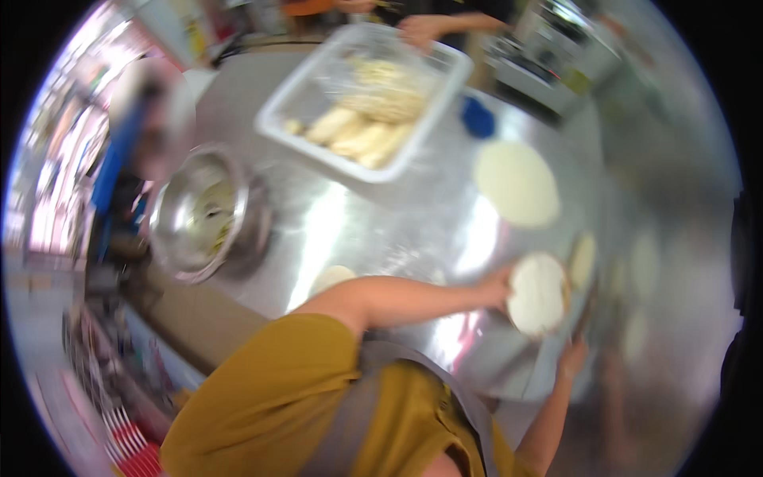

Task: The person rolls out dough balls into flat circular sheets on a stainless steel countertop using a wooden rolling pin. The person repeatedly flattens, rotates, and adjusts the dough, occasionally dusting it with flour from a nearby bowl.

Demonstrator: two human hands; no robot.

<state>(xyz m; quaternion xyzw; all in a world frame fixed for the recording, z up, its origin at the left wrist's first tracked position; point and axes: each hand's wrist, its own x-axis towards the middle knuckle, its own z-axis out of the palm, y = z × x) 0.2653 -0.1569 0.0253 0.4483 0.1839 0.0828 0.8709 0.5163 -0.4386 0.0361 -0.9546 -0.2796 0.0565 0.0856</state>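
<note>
My left hand (499, 290) reaches across to the right side of the steel table and grips the left edge of a pale oval piece (538, 295), which looks like flat dough. Blur hides its exact make. Close to it, my right hand (573, 356) is closed around a thin brown stick-like tool (585, 313); its kind is not clear. Just beyond the held piece lies a narrow oval dough piece (582, 260). A larger flat dough sheet (517, 183) rests farther back on the table.
A white plastic tub (381, 174) of dough pieces and a plastic bag stands at the back, another person's hand (420, 31) at its rim. Steel bowl (170, 262) at left. A blue object (478, 117) lies beside the dough sheet. A reflective steel surface (661, 197) bounds the right.
</note>
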